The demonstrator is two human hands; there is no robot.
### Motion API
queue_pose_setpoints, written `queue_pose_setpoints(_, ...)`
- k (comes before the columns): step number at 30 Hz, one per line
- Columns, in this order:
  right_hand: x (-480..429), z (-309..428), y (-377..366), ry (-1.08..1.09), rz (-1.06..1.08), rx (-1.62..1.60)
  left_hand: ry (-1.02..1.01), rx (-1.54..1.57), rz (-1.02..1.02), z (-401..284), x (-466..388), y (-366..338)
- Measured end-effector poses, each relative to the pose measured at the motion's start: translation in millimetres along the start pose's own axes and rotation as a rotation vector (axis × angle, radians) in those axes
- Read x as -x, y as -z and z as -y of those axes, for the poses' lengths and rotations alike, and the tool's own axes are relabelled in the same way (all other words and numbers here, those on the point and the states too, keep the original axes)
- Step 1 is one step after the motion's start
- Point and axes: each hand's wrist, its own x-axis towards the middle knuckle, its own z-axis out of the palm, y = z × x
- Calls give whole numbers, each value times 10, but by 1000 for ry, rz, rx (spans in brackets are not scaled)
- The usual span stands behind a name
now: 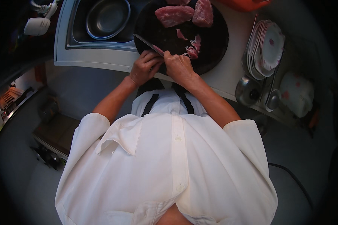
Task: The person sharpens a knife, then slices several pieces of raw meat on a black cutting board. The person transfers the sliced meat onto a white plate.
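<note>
My right hand (pixel 178 66) grips a kitchen knife, its handle hidden in the fist. The knife blade (pixel 146 42) slants up and left over a round dark cutting board (pixel 214 53). Close against the near side of the blade, my left hand (pixel 146 66) has its fingers bent; whatever is under them is hidden. A strip of raw meat (pixel 157 49) shows along the blade's far side. Small meat scraps with pale fat (pixel 193 50) and one thin meat piece (pixel 181 34) lie on the board. Farther back are larger raw meat chunks (pixel 174 15), (pixel 202 14), one cut off by the frame.
Left of the board, a metal basin (pixel 108 19) sits in a steel sink (pixel 70 43). On the right are stacked plates (pixel 270 47), a metal ladle (pixel 273 99) and a round metal lid (pixel 248 90). An orange-red object (pixel 243 4) stands at the back. A black cable (pixel 294 177) runs low right.
</note>
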Motion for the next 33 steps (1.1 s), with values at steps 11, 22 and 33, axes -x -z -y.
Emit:
queue_pose_setpoints(11,1245,-395,21,-141,108,43,-16,1,-44,-46,-11,-14)
queue_pose_setpoints(22,1120,-282,287,-139,-134,-55,-51,-42,-33,-82,6,42)
queue_pose_setpoints(33,1073,-101,123,-40,-90,130,-18,-72,5,-57,4,54)
